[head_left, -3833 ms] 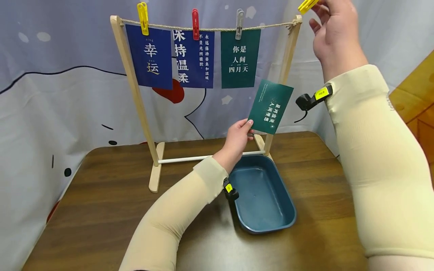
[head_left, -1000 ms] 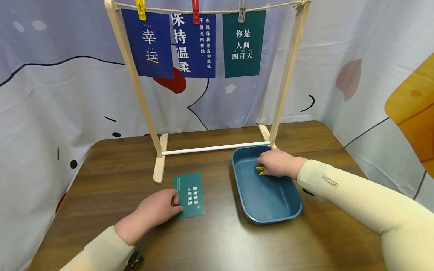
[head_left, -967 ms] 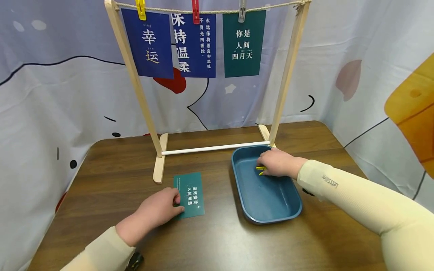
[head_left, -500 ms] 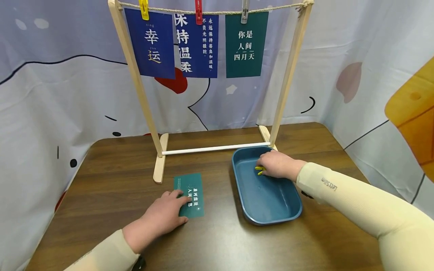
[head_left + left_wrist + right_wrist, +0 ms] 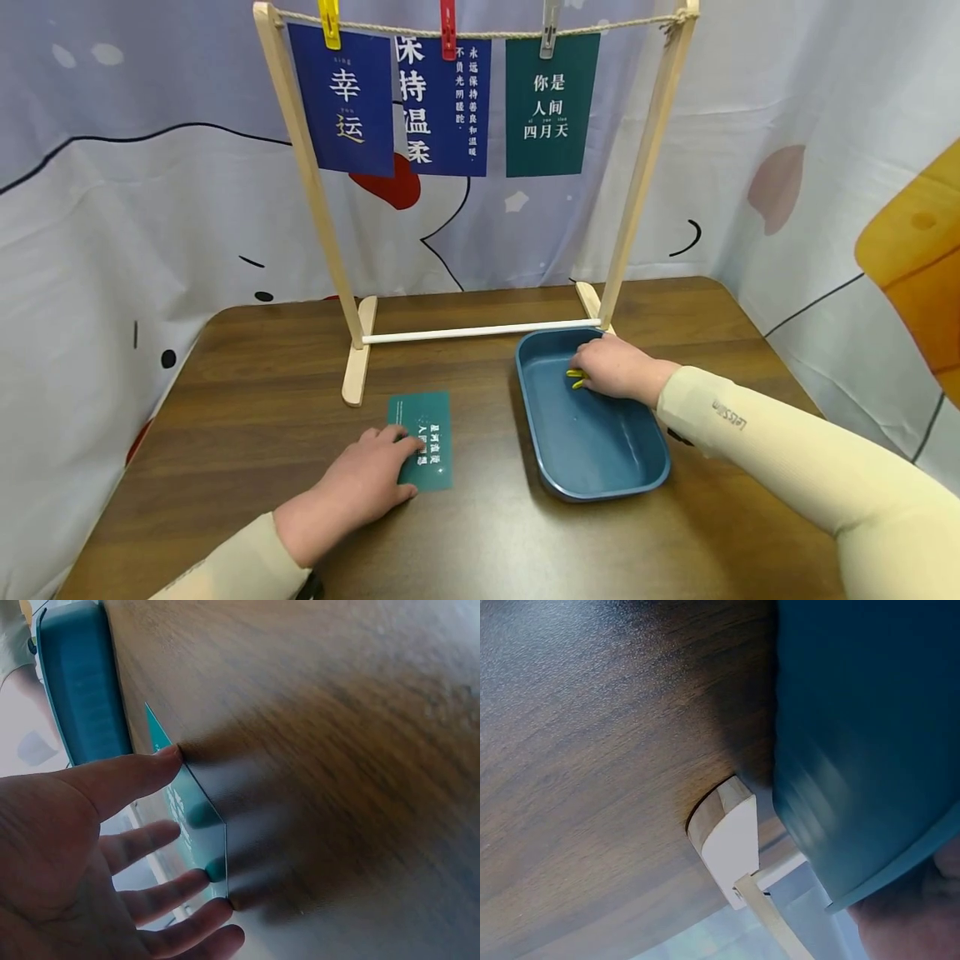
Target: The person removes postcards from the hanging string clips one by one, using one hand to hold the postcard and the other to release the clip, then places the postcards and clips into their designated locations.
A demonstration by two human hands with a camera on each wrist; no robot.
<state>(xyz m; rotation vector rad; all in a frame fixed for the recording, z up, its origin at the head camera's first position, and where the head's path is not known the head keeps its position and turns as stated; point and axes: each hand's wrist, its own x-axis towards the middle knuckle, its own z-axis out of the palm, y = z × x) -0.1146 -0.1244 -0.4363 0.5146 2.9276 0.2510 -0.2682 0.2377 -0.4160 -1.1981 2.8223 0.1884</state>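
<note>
The right hand [image 5: 611, 372] rests in the far end of the blue tray [image 5: 637, 479] near the tabletop's right edge, fingers curled on a yellow clothespin [image 5: 575, 377]. Best to let it go low on the tray floor so it stays put. The left hand [image 5: 363, 483] lies with straight fingers [image 5: 169, 889] on the green card [image 5: 423, 440] toward the tabletop's near edge; lifting straight off should leave the card flat
</note>
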